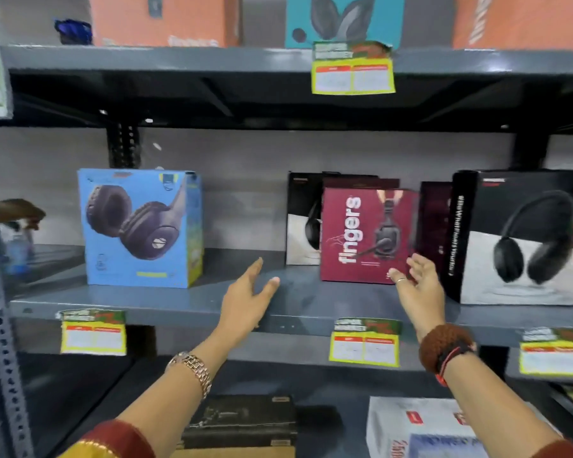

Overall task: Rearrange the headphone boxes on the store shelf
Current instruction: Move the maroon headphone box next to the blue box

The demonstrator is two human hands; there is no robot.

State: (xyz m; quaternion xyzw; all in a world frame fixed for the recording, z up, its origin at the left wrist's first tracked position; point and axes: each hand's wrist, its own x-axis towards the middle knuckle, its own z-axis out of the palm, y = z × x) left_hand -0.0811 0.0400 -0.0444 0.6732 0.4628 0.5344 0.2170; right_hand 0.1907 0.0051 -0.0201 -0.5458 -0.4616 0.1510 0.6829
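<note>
A maroon "fingers" headphone box (364, 236) stands upright at the middle of the grey shelf (179, 305). My right hand (418, 285) is open, fingers spread, at that box's lower right corner; whether it touches is unclear. My left hand (248, 295) is open above the bare shelf board, left of the maroon box, holding nothing. A light blue headphone box (139, 229) stands upright to the left. A black-and-white headphone box (303, 219) stands behind the maroon one. A large black-and-white box (522, 239) stands at the right.
A dark maroon box (435, 219) stands between the maroon and large boxes. Price tags (364, 342) hang on the shelf edges. Orange boxes (159, 18) and a teal box (344, 18) fill the shelf above. A dark box (242, 421) and a white box (417, 428) lie on the shelf below.
</note>
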